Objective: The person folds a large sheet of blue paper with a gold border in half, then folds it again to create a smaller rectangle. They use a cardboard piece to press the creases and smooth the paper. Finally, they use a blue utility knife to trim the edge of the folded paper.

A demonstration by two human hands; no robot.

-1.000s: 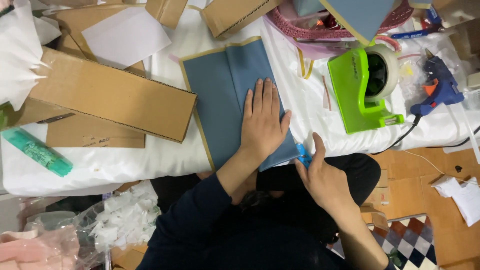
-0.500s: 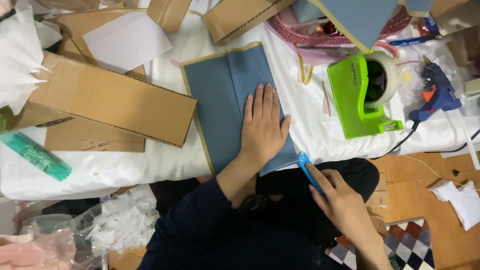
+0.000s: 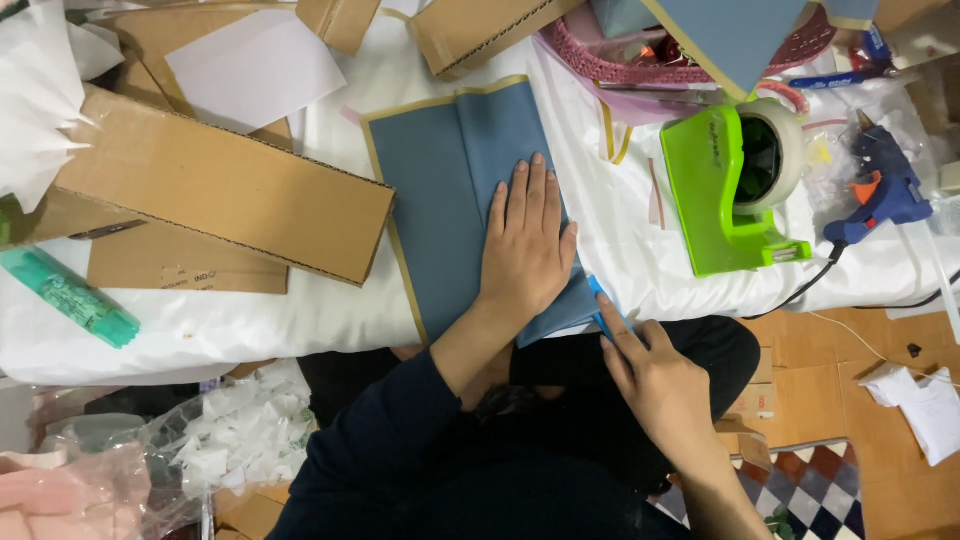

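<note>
A blue sheet with a tan border [image 3: 440, 190] lies folded on the white table cover. My left hand [image 3: 527, 245] presses flat on its lower right part, fingers spread and pointing away from me. My right hand [image 3: 655, 375] is off the table's near edge, over my lap, gripping a thin blue tool [image 3: 603, 305] whose tip touches the sheet's lower right edge. What kind of tool it is I cannot tell.
A long cardboard box [image 3: 220, 185] lies left of the sheet, with a green tube [image 3: 70, 297] nearer the edge. Right of the sheet stand a green tape dispenser [image 3: 735, 185] and a blue glue gun [image 3: 885, 185]. More cardboard and a pink basket [image 3: 600, 60] sit at the back.
My right hand has slid down and to the right along the sheet's edge with the blue tool. My left hand has stayed pressed on the sheet.
</note>
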